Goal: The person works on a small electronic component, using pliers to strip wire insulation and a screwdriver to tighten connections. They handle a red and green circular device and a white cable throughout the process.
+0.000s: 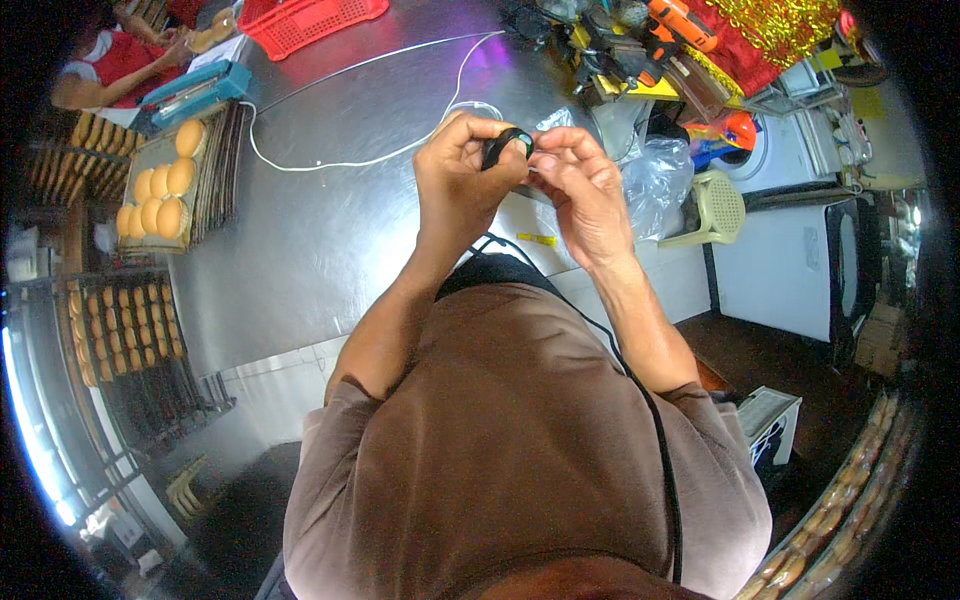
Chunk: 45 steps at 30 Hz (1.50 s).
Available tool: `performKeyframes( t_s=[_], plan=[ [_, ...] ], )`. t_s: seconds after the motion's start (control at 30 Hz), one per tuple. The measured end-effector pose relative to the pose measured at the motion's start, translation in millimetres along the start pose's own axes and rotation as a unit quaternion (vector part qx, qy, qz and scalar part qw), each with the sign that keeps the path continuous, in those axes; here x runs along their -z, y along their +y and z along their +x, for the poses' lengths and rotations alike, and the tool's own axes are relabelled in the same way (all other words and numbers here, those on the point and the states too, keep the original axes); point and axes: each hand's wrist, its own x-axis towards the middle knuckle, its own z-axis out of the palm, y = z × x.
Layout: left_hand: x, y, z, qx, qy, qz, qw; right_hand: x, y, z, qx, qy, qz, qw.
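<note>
My left hand (452,170) is closed around a small, rounded black object (492,153) with a greenish patch on its face; its exact kind I cannot make out. Just to its right, my right hand (592,190) has thumb and fingertips pinched at the object's edge, and what they grip is too small to tell. Both hands are raised above the near side of a metal table (290,240). On the table lies a white cable (318,167), looping in behind my hands. A yellow strip (536,239) rests near the table edge below them.
Stacked trays (222,185) with round buns (165,217) stand at left, near a teal case (200,92). A red basket (300,28) sits at the back. Another person's arm (150,75) shows far left. At right are an orange drill (684,25), clear plastic bag (655,185) and stool (718,207).
</note>
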Motion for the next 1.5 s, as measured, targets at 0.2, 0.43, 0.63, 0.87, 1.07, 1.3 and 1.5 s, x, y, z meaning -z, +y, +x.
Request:
performKeyframes(
  t_s=[0.2,0.43,0.63,0.87,1.07,1.3,1.5],
  plan=[
    [1,-7,-5,0.032,0.025,-0.057,0.998,-13,14,7,0.030,0.035,-0.019,0.999],
    [1,-9,-6,0.022,0.018,-0.033,0.999,-16,10,8,0.055,0.052,-0.088,0.993],
    [0,-16,-7,0.027,0.019,-0.032,0.999,-11,11,10,0.055,0.059,-0.107,0.991],
    [0,2,-6,0.033,0.003,0.003,0.999,-10,10,9,0.054,0.061,-0.122,0.989],
    [0,-4,-6,0.030,0.001,-0.028,0.999,-6,7,15,0.036,0.052,-0.153,0.986],
    [-3,-4,-7,0.071,0.009,-0.078,0.994,-3,9,16,0.032,0.055,-0.155,0.986],
    [-4,-2,-7,0.105,0.007,-0.091,0.990,-2,8,17,0.026,0.060,-0.171,0.983]
  ],
)
